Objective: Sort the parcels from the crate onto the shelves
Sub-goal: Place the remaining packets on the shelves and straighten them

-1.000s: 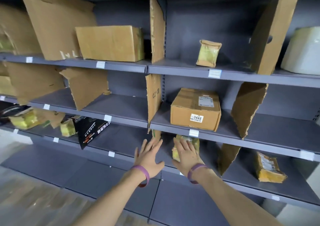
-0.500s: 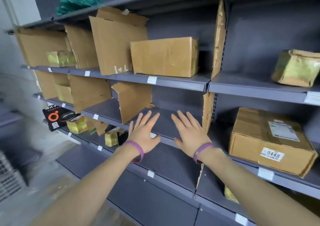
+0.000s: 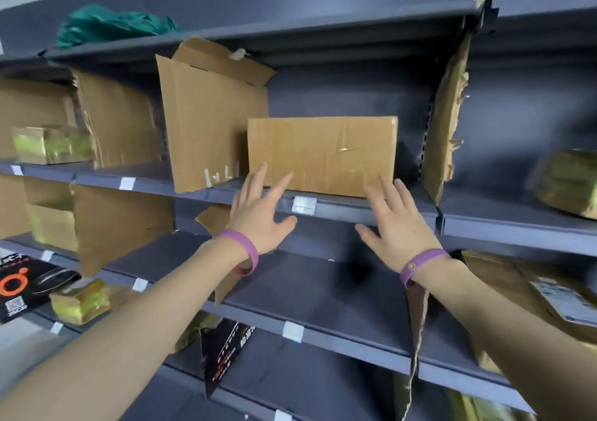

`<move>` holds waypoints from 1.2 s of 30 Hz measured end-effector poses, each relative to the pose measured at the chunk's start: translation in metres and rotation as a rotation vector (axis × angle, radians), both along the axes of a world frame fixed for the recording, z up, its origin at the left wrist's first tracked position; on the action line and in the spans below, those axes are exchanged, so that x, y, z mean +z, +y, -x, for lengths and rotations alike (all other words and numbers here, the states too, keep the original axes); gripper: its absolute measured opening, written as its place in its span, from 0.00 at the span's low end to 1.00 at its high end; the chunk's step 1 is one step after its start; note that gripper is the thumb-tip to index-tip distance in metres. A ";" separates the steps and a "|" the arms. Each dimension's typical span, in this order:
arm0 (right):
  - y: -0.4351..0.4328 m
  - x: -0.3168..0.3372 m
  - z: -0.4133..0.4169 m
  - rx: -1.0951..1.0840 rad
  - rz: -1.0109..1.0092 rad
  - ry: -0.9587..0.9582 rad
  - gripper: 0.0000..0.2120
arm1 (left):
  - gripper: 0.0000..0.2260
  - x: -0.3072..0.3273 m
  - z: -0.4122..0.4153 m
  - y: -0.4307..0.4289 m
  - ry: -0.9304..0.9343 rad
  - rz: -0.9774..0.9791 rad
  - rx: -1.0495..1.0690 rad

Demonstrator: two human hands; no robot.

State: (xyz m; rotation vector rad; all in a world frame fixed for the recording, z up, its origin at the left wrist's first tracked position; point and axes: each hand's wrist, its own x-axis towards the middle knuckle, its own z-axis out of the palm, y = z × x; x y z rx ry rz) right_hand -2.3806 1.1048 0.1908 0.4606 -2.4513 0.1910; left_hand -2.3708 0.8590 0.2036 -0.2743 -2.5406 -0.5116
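Nothing in front of me reads clearly. At my far left, a black box carries an orange ring logo and a white QR code. Lower down, a second black box shows white and orange Chinese characters, too blurred to read. A cardboard divider bears white scrawled strokes. The shipping label on a brown parcel at right and the shelf-edge tag are illegible.

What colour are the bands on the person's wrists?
Purple, on both wrists, seen in the head view.

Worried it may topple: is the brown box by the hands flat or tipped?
Flat: the brown box rests level on the shelf, its bottom edge flush along it.
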 end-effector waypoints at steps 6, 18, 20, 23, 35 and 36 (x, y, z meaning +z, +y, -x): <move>-0.013 0.014 0.020 -0.283 0.156 -0.126 0.29 | 0.29 0.011 0.062 -0.054 -0.097 -0.027 -0.021; -0.024 0.013 0.042 -0.448 0.034 -0.237 0.29 | 0.22 -0.002 0.125 -0.078 -0.148 0.047 -0.072; -0.022 0.016 0.047 -0.466 0.012 -0.255 0.30 | 0.22 0.000 0.130 -0.077 -0.154 0.086 -0.048; -0.023 0.014 0.048 -0.486 -0.001 -0.256 0.32 | 0.22 0.004 0.135 -0.074 -0.189 0.107 -0.024; -0.057 -0.033 0.039 -0.258 0.087 0.180 0.30 | 0.25 -0.036 0.099 -0.073 0.097 -0.035 -0.211; -0.065 -0.043 0.037 -0.202 0.067 0.208 0.29 | 0.25 -0.045 0.090 -0.076 0.129 -0.032 -0.254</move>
